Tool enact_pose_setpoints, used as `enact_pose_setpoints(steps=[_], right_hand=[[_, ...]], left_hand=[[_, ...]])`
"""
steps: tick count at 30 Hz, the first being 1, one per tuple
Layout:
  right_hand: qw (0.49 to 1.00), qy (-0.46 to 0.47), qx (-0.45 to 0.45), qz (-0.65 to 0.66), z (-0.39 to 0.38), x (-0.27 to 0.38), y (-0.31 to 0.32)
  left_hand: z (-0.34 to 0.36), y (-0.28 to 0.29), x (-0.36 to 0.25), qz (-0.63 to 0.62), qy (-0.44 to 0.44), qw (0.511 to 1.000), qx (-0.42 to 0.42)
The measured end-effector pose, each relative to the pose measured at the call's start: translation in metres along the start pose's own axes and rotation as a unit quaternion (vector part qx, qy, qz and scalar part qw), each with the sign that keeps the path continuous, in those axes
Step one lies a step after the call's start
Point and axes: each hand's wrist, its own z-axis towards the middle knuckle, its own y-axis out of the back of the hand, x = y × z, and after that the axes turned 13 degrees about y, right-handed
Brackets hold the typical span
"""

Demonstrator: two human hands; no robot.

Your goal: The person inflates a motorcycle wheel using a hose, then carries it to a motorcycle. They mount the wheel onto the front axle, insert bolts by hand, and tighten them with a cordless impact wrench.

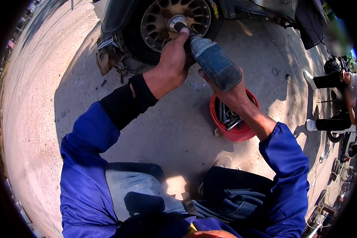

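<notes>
A blue-grey impact wrench (215, 62) points up and away from me at a vehicle's wheel (150, 24). My right hand (236, 93) is closed around its rear end, where the handle is mostly hidden. Near the tool's nose, my left hand (170, 62) is closed about the dark socket (181, 27), thumb laid along it and the other fingers out of sight. The socket's tip meets the wheel's metal hub (176, 20); whether it sits on a nut there cannot be seen. The wheel has a spoked, dusty rim and a black tire.
A red bucket (238, 137) holding several metal sockets and tools stands below my right wrist. Torn bumper parts (109, 55) hang left of the tire. A seated person (337, 79) is at the right edge, with motorcycles and metal parts behind. The ground is concrete.
</notes>
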Motion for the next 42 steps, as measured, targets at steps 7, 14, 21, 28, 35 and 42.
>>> enact_pose_setpoints(steps=[7, 14, 21, 28, 35, 42], right_hand=[[0.996, -0.050, -0.021, 0.077, 0.023, 0.020, -0.030], [0.990, -0.082, -0.065, 0.092, 0.029, 0.022, -0.038], [0.937, -0.202, -0.109, 0.265, 0.036, 0.033, -0.041], [0.829, -0.267, -0.170, 0.461, 0.051, 0.060, -0.066], [0.991, -0.084, -0.024, 0.102, 0.036, 0.020, -0.060], [0.999, -0.006, 0.039, -0.024, 0.041, -0.003, -0.050]], left_hand=[[-0.013, 0.024, -0.030, 0.027, 0.002, 0.999, -0.031], [-0.003, 0.017, -0.040, 0.100, -0.006, 0.994, -0.051], [-0.007, 0.082, -0.039, 0.684, -0.363, 0.625, -0.104], [-0.004, 0.170, -0.055, 0.795, -0.546, 0.252, -0.078], [0.012, 0.188, -0.006, 0.824, -0.507, 0.252, -0.008], [0.015, 0.185, 0.006, 0.837, -0.473, 0.270, 0.043]])
